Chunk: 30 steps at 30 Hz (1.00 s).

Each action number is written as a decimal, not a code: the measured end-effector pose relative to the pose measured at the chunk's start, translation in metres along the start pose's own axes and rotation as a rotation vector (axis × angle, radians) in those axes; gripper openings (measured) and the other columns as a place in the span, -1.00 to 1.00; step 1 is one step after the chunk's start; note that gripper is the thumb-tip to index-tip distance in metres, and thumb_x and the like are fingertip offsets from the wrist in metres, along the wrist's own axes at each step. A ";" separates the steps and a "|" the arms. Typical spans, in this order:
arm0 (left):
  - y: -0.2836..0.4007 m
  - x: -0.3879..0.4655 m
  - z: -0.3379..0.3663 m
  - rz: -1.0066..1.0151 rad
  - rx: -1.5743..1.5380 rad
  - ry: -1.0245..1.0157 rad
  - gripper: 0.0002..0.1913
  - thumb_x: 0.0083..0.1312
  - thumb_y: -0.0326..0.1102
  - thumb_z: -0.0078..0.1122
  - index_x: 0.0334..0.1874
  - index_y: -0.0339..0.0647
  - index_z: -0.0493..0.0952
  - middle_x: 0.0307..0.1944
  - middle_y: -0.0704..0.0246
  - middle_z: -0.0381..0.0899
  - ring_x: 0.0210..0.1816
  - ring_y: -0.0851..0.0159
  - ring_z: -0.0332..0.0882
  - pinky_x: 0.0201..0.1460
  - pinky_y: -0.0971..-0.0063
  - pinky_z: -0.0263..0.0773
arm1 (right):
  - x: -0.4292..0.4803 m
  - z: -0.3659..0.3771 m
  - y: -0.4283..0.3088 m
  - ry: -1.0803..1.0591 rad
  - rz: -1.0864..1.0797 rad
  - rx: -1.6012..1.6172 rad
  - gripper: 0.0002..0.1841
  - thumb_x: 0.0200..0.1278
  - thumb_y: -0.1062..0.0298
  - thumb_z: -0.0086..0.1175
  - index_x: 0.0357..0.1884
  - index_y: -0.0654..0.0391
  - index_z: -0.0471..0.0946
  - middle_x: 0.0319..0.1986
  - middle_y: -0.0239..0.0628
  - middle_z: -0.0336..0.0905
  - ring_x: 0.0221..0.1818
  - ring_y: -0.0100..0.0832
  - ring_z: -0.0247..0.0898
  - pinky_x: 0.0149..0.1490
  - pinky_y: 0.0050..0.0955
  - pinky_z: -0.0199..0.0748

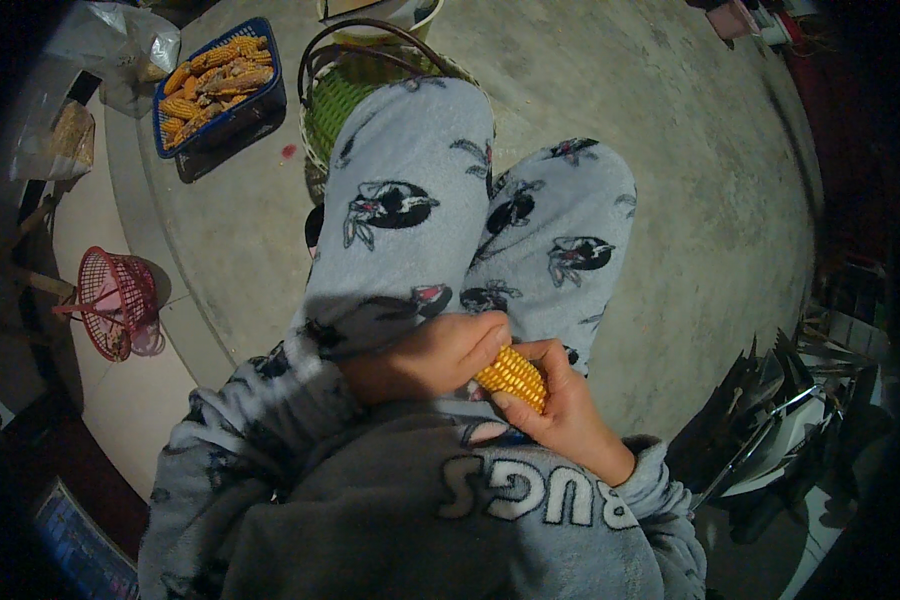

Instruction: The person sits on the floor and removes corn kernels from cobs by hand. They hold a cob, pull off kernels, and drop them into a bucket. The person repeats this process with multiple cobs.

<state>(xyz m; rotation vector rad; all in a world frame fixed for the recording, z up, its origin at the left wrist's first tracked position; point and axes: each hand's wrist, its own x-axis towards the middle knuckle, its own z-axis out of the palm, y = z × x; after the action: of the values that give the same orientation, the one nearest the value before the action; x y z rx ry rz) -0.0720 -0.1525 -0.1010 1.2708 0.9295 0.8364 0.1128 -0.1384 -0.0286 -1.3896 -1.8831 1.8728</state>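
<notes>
An ear of yellow corn (516, 379) with its kernels on is held over my lap, between both hands. My left hand (442, 352) is curled against its upper left end, the fingers closed and mostly turned out of sight. My right hand (559, 409) grips the other end, with the thumb on the near side and the index finger over the far side. My grey legs (412, 247) in printed fleece stretch out beyond the hands. At my feet, a green woven basket with a brown handle (337, 90) is partly hidden by one leg.
A blue plastic basket (270, 112) full of corn ears stands at the upper left, near clear plastic bags (112, 45). A red plastic basket (109, 300) sits at the left. Behind the green basket is a pale bucket (420, 30). A motorcycle-like vehicle (780, 435) stands at the right.
</notes>
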 end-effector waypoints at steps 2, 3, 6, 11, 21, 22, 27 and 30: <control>0.000 0.000 0.000 -0.021 0.000 0.005 -0.77 0.40 -0.24 -0.19 -0.26 -0.28 0.36 -0.52 0.07 0.43 -0.43 -0.02 0.48 -0.41 0.29 0.32 | 0.001 -0.001 -0.004 0.005 -0.030 -0.040 -0.58 0.14 0.31 0.17 -0.06 0.23 0.24 -0.29 -0.12 0.53 -0.24 -0.33 0.52 -0.17 -0.44 0.44; 0.002 0.000 0.000 -0.033 -0.017 0.000 -0.77 0.41 -0.24 -0.19 -0.27 -0.28 0.36 -0.53 0.08 0.42 -0.44 0.01 0.48 -0.41 0.31 0.32 | 0.001 -0.001 -0.005 0.012 -0.044 -0.059 -0.58 0.14 0.31 0.17 -0.07 0.23 0.24 -0.29 -0.13 0.53 -0.24 -0.34 0.52 -0.17 -0.43 0.44; 0.004 0.001 -0.002 -0.091 -0.132 -0.030 -0.70 0.44 -0.21 -0.25 -0.31 -0.30 0.37 -0.54 0.26 0.38 -0.45 0.29 0.40 -0.36 0.43 0.31 | 0.000 -0.002 0.008 -0.006 -0.001 0.102 -0.60 0.15 0.30 0.17 -0.08 0.24 0.26 -0.28 -0.15 0.53 -0.24 -0.41 0.50 -0.17 -0.44 0.43; 0.006 0.001 -0.006 -0.103 -0.216 -0.075 -0.70 0.44 -0.19 -0.22 -0.29 -0.29 0.38 -0.53 0.37 0.37 -0.44 0.42 0.37 -0.33 0.50 0.32 | 0.000 -0.009 0.003 -0.026 0.050 0.156 -0.66 0.16 0.28 0.16 -0.14 0.23 0.33 -0.29 -0.27 0.48 -0.24 -0.54 0.37 -0.14 -0.55 0.35; 0.002 -0.003 -0.002 -0.029 -0.019 -0.099 -0.77 0.40 -0.21 -0.17 -0.27 -0.26 0.32 -0.52 0.19 0.42 -0.45 0.14 0.45 -0.40 0.36 0.33 | -0.002 -0.001 0.007 0.008 0.060 0.135 -0.69 0.19 0.25 0.14 -0.18 0.21 0.35 -0.33 -0.30 0.46 -0.27 -0.56 0.32 -0.16 -0.57 0.32; 0.000 -0.004 0.000 0.015 -0.027 -0.068 -0.77 0.39 -0.21 -0.17 -0.26 -0.26 0.32 -0.52 0.14 0.44 -0.45 0.02 0.48 -0.41 0.30 0.33 | -0.002 0.001 0.006 0.016 0.063 0.129 -0.69 0.19 0.25 0.15 -0.18 0.21 0.35 -0.34 -0.30 0.46 -0.28 -0.56 0.33 -0.16 -0.57 0.32; -0.004 -0.003 0.002 -0.024 0.050 -0.058 -0.77 0.41 -0.24 -0.22 -0.30 -0.26 0.32 -0.54 0.24 0.37 -0.47 0.20 0.37 -0.38 0.40 0.31 | -0.004 0.004 0.001 0.031 0.107 0.117 -0.68 0.17 0.25 0.16 -0.18 0.21 0.34 -0.37 -0.32 0.46 -0.32 -0.54 0.34 -0.19 -0.55 0.33; -0.001 -0.001 0.000 -0.043 -0.006 -0.086 -0.77 0.42 -0.26 -0.22 -0.33 -0.26 0.33 -0.57 0.32 0.34 -0.50 0.36 0.32 -0.39 0.47 0.29 | -0.004 0.004 0.008 0.015 0.022 0.096 -0.67 0.16 0.24 0.17 -0.18 0.21 0.34 -0.37 -0.32 0.46 -0.31 -0.54 0.34 -0.20 -0.55 0.33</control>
<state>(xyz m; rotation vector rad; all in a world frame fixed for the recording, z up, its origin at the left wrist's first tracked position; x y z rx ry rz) -0.0728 -0.1533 -0.1018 1.2670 0.8822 0.7451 0.1164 -0.1460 -0.0340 -1.3959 -1.7536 1.9299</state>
